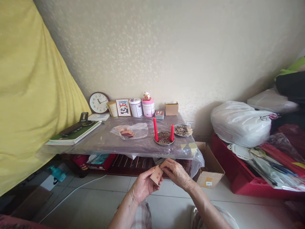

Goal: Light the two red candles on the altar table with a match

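My left hand [145, 186] grips a small cardboard matchbox [156, 176] with red print, tilted in front of the table. At the box's upper end, the fingers of my right hand [175, 173] are pinched together. What lies between those fingertips is hidden. Beyond my hands, two red candles [155, 128] of unequal height stand upright on a round metal plate [164, 143] strewn with dark bits. Beside it, a second plate [177, 133] carries a heap of matchsticks [186, 130]. Several reddish-brown matchbox-like pieces [127, 133] lie on a clear plastic bag [140, 132] to the left.
Along the wall stand a clock [99, 102], a panda picture [123, 107], tins [136, 107] and a small open box [171, 109]. Plastic film covers the table [95, 140]. A cardboard carton [211, 168] and a red bin [247, 184] flank the right side; a yellow curtain [35, 79] hangs left.
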`<state>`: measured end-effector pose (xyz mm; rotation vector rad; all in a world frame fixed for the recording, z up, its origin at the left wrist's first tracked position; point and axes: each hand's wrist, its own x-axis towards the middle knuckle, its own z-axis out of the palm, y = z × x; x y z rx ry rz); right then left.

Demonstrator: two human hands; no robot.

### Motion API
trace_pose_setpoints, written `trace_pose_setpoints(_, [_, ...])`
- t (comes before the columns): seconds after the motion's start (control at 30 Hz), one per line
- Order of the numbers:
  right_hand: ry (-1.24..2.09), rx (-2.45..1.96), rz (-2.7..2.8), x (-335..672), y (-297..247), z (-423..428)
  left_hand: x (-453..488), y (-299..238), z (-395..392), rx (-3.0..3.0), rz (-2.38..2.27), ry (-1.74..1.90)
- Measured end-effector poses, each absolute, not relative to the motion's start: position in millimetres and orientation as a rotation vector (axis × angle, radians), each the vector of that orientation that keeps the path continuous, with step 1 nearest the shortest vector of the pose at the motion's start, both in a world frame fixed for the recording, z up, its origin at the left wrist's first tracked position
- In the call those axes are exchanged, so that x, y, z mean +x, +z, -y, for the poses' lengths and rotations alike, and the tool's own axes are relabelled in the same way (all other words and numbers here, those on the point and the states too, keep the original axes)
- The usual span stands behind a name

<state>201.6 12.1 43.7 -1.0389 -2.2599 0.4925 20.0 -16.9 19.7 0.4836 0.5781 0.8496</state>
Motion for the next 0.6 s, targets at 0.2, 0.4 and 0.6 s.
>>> trace_pose_setpoints(0.2, [0.460, -1.016, 2.272, 201.7, 39.1, -14.1, 20.0, 20.1, 18.2, 0.499, -0.534, 0.853])
trace_pose_setpoints(0.4, [0.603, -1.001, 2.134, 201.6, 39.5, -16.1, 18.6, 20.4, 18.0, 0.511, -0.501, 0.857])
trace_pose_setpoints(0.6, [0.994, -1.032, 1.830, 197.9, 46.0, -12.7, 16.9, 21.5, 19.4, 0.500, -0.469, 0.880])
